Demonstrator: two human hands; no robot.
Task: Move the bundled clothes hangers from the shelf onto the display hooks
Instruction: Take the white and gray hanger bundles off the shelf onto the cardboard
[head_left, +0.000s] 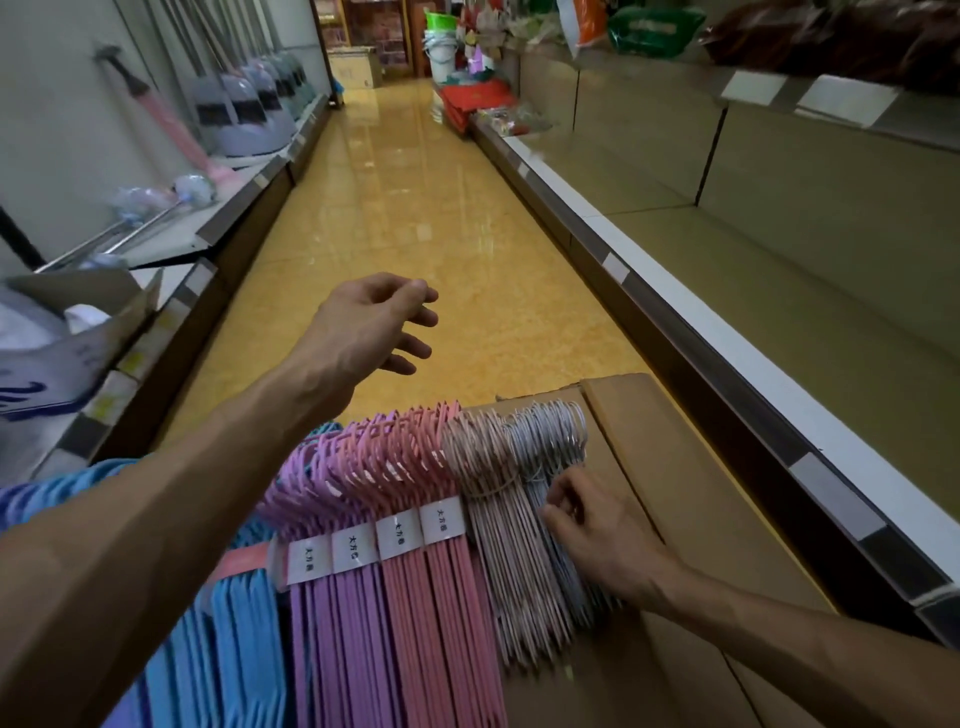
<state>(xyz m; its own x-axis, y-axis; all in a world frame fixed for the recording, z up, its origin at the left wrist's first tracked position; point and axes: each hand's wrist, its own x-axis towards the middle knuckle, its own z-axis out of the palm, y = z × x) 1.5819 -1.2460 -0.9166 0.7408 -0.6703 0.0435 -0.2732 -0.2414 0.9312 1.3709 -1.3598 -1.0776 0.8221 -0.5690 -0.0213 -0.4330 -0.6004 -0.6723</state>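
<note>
Pink hanger bundles x2, purple x2; right hand gripping grey bundle, left hand loose.

Bundled hangers lying side by side on cardboard

Blue, purple and pink bundles with white paper bands lie under the left hand's forearm; pale pink and grey wire bundles lie at the right hand, whose fingers curl into the grey one.

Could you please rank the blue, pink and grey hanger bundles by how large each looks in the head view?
1. Blue hanger bundles: largest, though nearest the camera and cut off by the frame.
2. Pink hanger bundles.
3. Grey hanger bundle: smallest, partly hidden by the right hand.
</note>
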